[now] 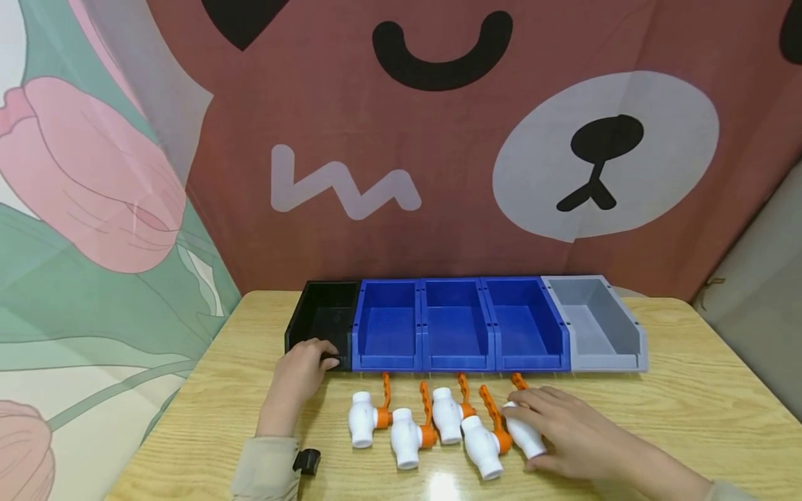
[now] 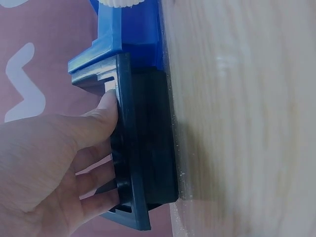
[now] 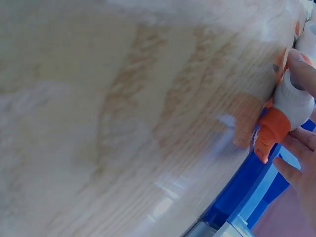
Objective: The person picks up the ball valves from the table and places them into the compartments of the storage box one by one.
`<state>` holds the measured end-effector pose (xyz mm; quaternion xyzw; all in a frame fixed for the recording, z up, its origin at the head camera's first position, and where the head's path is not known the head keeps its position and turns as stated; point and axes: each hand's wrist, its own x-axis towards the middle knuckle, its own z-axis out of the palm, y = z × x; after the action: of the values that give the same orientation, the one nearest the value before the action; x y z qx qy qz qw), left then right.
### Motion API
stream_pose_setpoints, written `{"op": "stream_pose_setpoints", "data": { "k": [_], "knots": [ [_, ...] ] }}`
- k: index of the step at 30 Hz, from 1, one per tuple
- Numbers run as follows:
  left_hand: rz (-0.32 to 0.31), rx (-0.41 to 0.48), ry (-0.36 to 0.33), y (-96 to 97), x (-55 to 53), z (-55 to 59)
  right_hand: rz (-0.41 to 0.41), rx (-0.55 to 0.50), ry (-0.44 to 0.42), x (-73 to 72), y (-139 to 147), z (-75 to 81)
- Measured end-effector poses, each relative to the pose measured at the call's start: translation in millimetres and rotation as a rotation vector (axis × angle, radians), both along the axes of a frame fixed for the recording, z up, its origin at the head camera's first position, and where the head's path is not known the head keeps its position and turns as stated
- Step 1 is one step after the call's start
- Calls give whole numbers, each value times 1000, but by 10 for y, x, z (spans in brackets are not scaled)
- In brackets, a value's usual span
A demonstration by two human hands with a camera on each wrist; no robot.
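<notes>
My left hand (image 1: 303,369) rests at the front rim of the black bin (image 1: 321,313). In the left wrist view the thumb lies on the rim and the fingers (image 2: 96,178) reach over it, their tips partly hidden. My right hand (image 1: 567,431) holds the rightmost white ball valve (image 1: 525,435), thumb near its lower end and fingers across its upper part. Its orange handle (image 1: 519,381) points toward the bins; in the right wrist view the orange collar (image 3: 274,125) shows beside the fingers. Left of it, several more ball valves (image 1: 406,440) lie in a loose row with orange handles pointing away.
Three blue bins (image 1: 454,363) stand side by side between the black bin and a grey bin (image 1: 608,362) on the right. They line the back of the wooden table (image 1: 194,431). A printed cloth (image 1: 451,153) hangs behind. My left wrist wears a black strap (image 1: 308,461).
</notes>
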<state>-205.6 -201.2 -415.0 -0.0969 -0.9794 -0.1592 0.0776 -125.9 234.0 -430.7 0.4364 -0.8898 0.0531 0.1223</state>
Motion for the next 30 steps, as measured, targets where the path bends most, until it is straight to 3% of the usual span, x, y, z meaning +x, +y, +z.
{"op": "stream_pose_setpoints", "data": {
  "k": [13,25,30],
  "knots": [
    [-7,7,-22,-8,-11,-6,-14,22,13,-25,28,63],
    [-13,15,-17,-6,-21,-11,42,60,73,7,136,162],
    [-16,18,-8,-13,-11,-4,38,85,60,10,210,197]
  ]
}}
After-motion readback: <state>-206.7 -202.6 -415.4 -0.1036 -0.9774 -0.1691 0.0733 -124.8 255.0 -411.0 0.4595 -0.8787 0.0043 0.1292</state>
